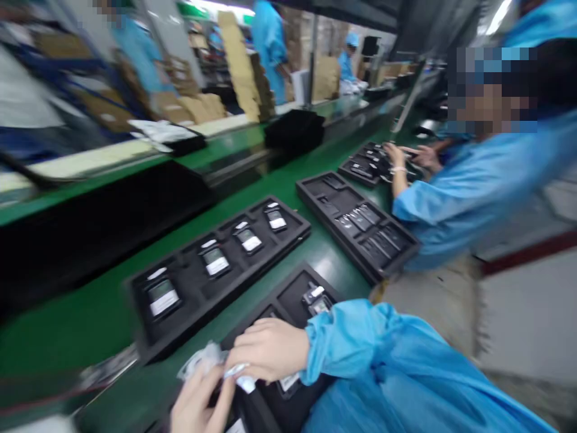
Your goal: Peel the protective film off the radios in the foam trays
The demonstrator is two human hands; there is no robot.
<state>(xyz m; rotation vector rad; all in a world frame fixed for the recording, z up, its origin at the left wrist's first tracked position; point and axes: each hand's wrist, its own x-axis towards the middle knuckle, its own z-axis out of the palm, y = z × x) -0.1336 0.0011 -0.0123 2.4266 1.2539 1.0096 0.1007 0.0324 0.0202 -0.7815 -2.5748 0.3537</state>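
My right hand [269,349], in a blue sleeve, is closed in a pinch on a small white and clear plastic packet [204,359]. My left hand [198,404] comes up from the bottom edge, and its fingers also close on the packet's lower edge. Both hands hover over a black foam tray [288,293] at the belt's near edge. One small device [315,298] lies in a pocket of that tray. The picture is smeared by motion, so I cannot make out what the packet contains.
A second black tray [189,304] with several labelled devices lies just beyond on the green belt [81,328]. A third tray [315,192] sits further right. A co-worker in a blue coat [473,186] handles a fourth tray [351,171]. Cardboard stacks and other people stand behind.
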